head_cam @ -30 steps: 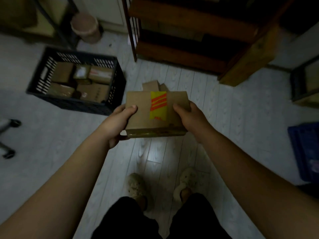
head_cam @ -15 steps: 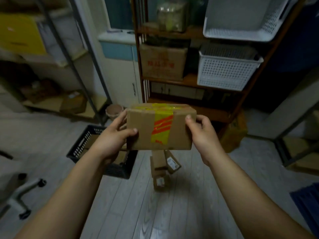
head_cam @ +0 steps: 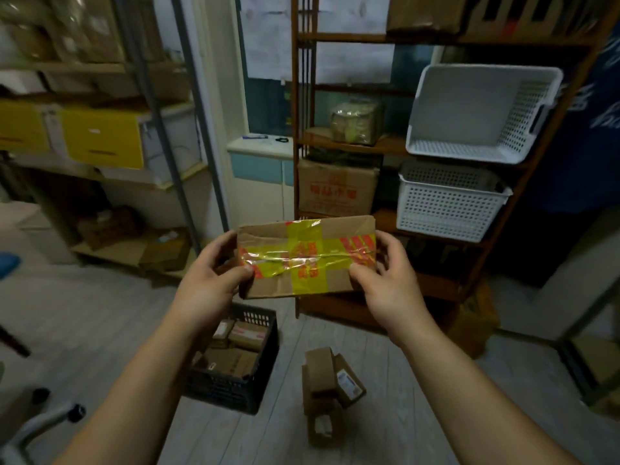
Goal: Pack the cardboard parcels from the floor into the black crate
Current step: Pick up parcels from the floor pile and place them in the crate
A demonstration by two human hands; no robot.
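Centrally, the left hand (head_cam: 214, 280) and the right hand (head_cam: 385, 280) grip the two short ends of one cardboard parcel (head_cam: 268, 283), which is held up off the floor with its broad face towards the camera. Each thumb presses on that face, and the fingers curl round the end behind it. Yellow tape (head_cam: 307, 243) with red print crosses the face lengthwise and across, and it is wrinkled and shiny.

Below the left wrist, the black crate (head_cam: 231, 392) stands on the pale plank floor (head_cam: 385, 431), its near left corner hidden by the forearm. Several packed parcels (head_cam: 246, 335) lie inside it, filling much of the visible part. Just right of the crate, but apart from it, a small heap of loose parcels (head_cam: 330, 380) lies on the floor.

Behind the held parcel stands a wooden shelf unit (head_cam: 303, 129). It carries a printed carton (head_cam: 337, 191), an upright white basket (head_cam: 448, 204) and, above that, a tilted white basket (head_cam: 476, 112). At far left are metal shelving (head_cam: 157, 105) with yellow drawer fronts (head_cam: 104, 139) and, lower down, a chair base (head_cam: 43, 422).
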